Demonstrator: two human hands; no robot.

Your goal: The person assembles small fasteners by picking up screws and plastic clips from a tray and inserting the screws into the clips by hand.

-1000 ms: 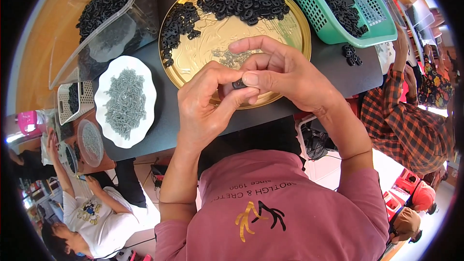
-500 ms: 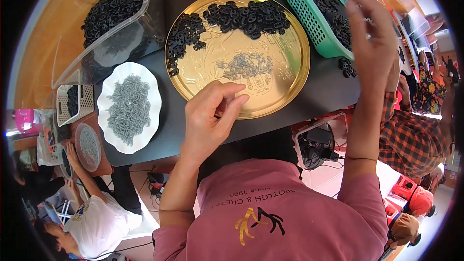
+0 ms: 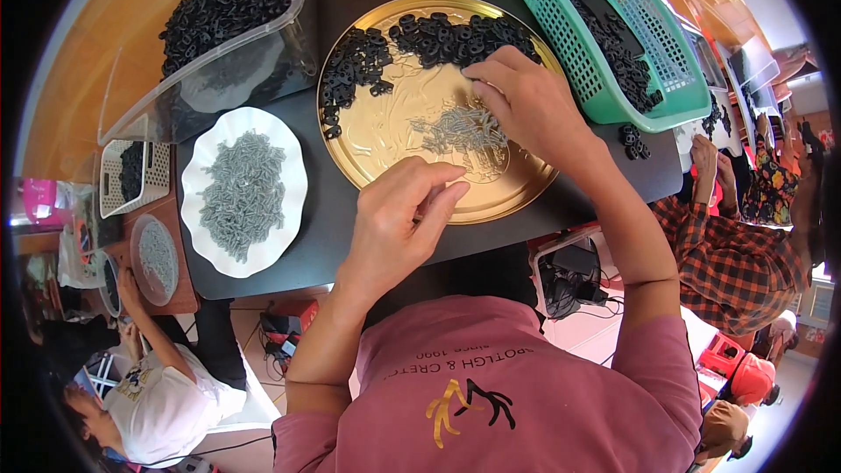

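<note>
A round gold tray (image 3: 350,162) lies in front of me. Small black plastic pieces with holes (image 3: 464,39) line its far and left rim, and a loose heap of small grey pins (image 3: 455,130) lies at its middle. My left hand (image 3: 399,210) is over the tray's near edge, thumb and forefinger pinched together; whatever they hold is too small to make out. Reaching over the tray's right side, my right hand (image 3: 530,105) has its fingers bent, with a gap between thumb and forefinger. Its fingertips are between the pins and the black pieces.
Left of the tray is a white scalloped plate (image 3: 296,210) of grey pins. Behind it stands a clear bin (image 3: 131,118) of black pieces. A green basket (image 3: 692,105) with black parts is at the right, a few loose black pieces (image 3: 632,142) beside it. Other people sit at both sides.
My right hand has come left and down from above the green basket to over the tray. The left hand keeps its pinch near the tray's edge. The view has shifted slightly.
</note>
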